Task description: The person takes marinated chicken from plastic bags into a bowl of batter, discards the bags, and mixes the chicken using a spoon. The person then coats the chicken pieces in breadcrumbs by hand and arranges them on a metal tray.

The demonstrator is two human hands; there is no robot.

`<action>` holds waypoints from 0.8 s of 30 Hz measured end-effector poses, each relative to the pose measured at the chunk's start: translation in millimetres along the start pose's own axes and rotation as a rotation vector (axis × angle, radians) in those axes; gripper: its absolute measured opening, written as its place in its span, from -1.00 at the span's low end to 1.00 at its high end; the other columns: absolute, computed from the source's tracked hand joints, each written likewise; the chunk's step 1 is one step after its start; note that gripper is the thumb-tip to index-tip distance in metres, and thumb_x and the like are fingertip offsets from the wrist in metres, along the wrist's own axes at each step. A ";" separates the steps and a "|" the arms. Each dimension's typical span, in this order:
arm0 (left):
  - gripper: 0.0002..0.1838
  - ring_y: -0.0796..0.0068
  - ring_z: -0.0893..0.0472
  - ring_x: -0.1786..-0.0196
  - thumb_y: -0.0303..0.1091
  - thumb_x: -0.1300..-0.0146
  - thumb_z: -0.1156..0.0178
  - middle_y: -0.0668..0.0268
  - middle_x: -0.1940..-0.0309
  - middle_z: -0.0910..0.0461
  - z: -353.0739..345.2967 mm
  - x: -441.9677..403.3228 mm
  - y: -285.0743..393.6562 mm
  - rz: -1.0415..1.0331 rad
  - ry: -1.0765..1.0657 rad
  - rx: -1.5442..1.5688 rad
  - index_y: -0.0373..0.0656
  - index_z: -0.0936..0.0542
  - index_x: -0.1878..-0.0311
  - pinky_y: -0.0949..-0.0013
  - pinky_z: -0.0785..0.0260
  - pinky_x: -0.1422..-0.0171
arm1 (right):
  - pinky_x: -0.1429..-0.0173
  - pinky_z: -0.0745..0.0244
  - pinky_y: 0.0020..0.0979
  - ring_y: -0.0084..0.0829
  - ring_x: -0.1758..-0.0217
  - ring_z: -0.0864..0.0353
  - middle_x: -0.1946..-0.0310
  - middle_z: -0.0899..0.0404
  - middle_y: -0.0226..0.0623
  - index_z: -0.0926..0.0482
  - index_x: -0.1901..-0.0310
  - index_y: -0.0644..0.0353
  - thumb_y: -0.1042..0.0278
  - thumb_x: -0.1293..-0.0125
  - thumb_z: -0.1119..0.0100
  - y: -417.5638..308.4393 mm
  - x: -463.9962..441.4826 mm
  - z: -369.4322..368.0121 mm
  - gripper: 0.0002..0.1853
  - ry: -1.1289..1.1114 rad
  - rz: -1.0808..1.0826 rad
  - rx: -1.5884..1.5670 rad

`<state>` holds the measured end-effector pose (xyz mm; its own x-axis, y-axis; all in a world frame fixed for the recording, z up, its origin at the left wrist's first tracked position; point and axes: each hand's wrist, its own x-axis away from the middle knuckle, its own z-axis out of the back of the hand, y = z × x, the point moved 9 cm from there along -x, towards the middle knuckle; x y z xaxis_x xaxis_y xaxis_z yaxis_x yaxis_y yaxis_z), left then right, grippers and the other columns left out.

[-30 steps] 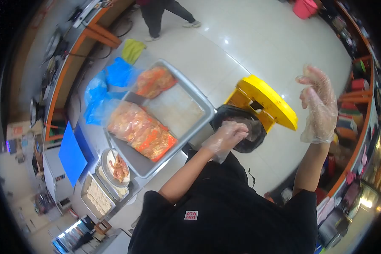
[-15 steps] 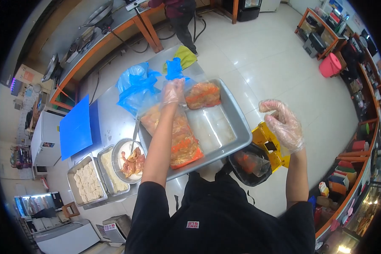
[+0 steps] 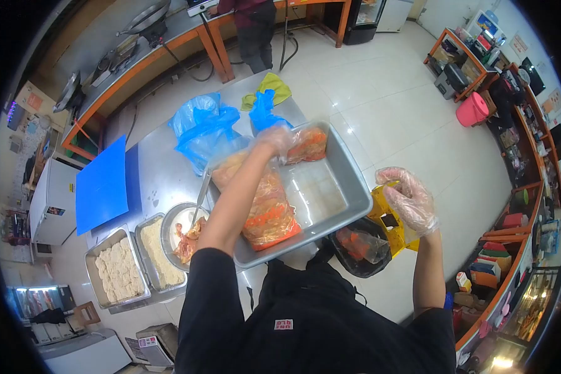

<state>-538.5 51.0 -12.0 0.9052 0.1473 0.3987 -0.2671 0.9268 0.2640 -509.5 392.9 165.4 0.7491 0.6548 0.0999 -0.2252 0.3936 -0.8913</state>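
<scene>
Clear plastic is wrapping a large bag of meat [image 3: 271,209], which is lying on its side in the grey tub [image 3: 363,199] on the metal table [image 3: 156,163], its near end resting by the tub's near wall. A smaller bag of meat [image 3: 308,143] is sitting in the far corner, apart from it.

The left hand [image 3: 277,138], in a clear glove, is hanging over the tub between the far end of the large bag and the smaller one; motion is blurring its fingers, so I cannot tell whether they are closing on plastic. The right hand [image 3: 410,202] is hovering above the yellow lid [image 3: 388,223] beside the tub, fingers curling but standing apart from the thumb, apparently holding nothing.

By its bulk, the large bag is probably weighing a fair amount, and its soft filling is likely to be sagging and shifting under any lift. The film is looking thin and shiny, perhaps wet, so gloved fingers would be slipping on it and a hard pinch would be risking a tear. The loose plastic at the far end is offering the easiest hold, while a palm under the near end would be carrying the load more safely.
</scene>
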 end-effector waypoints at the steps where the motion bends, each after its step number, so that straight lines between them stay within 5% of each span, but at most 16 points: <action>1: -0.64 0.09 -0.73 -0.09 -0.13 -0.35 -0.29 0.05 -0.06 -0.73 -16.6 -1.3 -5.3 -0.072 0.021 0.112 -0.12 -0.74 -0.08 0.12 -0.60 -0.11 | -0.04 -0.60 -0.36 -0.48 0.11 -0.68 -0.05 -0.66 -0.31 -0.62 -0.18 0.13 0.32 -0.43 -0.26 -0.4 0.7 -4.0 -0.68 -0.007 -0.003 0.014; 5: -0.59 0.03 -0.72 -0.10 -0.08 -0.54 -0.04 0.02 -0.10 -0.72 -50.5 61.8 17.3 -0.369 0.232 0.428 -0.07 -0.72 -0.19 0.17 -0.55 -0.20 | -0.04 -0.64 -0.31 -0.38 0.10 -0.73 -0.03 -0.68 -0.26 -0.65 -0.15 0.09 0.29 -0.42 -0.27 -4.9 -2.8 -32.4 -0.70 -0.079 0.028 0.174; 11: -0.55 -0.02 -0.67 -0.16 -0.01 -0.57 0.02 -0.01 -0.10 -0.70 -49.8 181.4 46.0 0.120 0.053 0.626 -0.03 -0.72 -0.21 0.08 -0.50 -0.25 | -0.14 -0.57 -0.09 -0.01 -0.01 -0.66 0.07 -0.68 -0.12 -0.70 -0.02 0.05 0.19 -0.43 -0.22 -29.8 -9.7 -91.1 -0.76 -0.139 0.221 0.481; 13: -0.52 -0.04 -0.65 -0.19 0.04 -0.57 0.02 -0.02 -0.11 -0.68 -56.9 195.8 50.4 0.047 0.140 0.602 -0.04 -0.72 -0.21 0.06 -0.47 -0.27 | -0.10 -0.59 -0.11 -0.04 0.03 -0.68 0.11 -0.68 -0.11 -0.71 -0.04 0.09 0.27 -0.40 -0.21 -30.7 -15.6 -113.5 -0.75 -0.150 0.354 0.582; 17: -0.48 -0.07 -0.64 -0.16 0.13 -0.56 0.03 -0.06 -0.09 -0.65 -88.1 185.3 47.1 -0.003 0.304 0.698 -0.02 -0.72 -0.18 0.02 -0.46 -0.25 | -0.20 -0.55 -0.04 0.06 -0.07 -0.66 0.02 -0.69 -0.03 -0.70 -0.05 0.11 0.27 -0.42 -0.14 -12.1 -20.2 -159.1 -0.73 -0.433 0.149 0.751; 19: -0.60 -0.22 -0.64 -0.04 -0.07 -0.48 -0.07 -0.12 0.08 -0.69 -77.3 188.5 48.9 -0.084 0.361 0.791 -0.13 -0.74 -0.07 -0.07 -0.46 -0.17 | -0.23 -0.54 -0.03 0.07 -0.11 -0.65 -0.01 -0.69 0.01 -0.69 -0.06 0.12 0.25 -0.44 -0.11 4.5 -9.3 -179.6 -0.72 -0.536 0.022 0.693; 24: -0.61 -0.20 -0.65 -0.08 -0.07 -0.47 -0.06 -0.10 0.04 -0.70 -69.1 191.4 44.2 -0.121 0.227 0.860 -0.07 -0.75 -0.07 -0.03 -0.46 -0.19 | -0.32 -0.47 0.04 0.20 -0.23 -0.56 -0.14 -0.63 0.10 -0.58 -0.23 0.09 0.10 -0.51 -0.05 37.6 -19.6 -213.4 -0.61 -0.428 -0.170 0.740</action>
<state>-354.2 144.0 15.3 0.9624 0.2145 0.1666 -0.2386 0.3747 0.8959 -399.7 257.1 35.5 0.5447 0.6765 0.4956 -0.5894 0.7292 -0.3477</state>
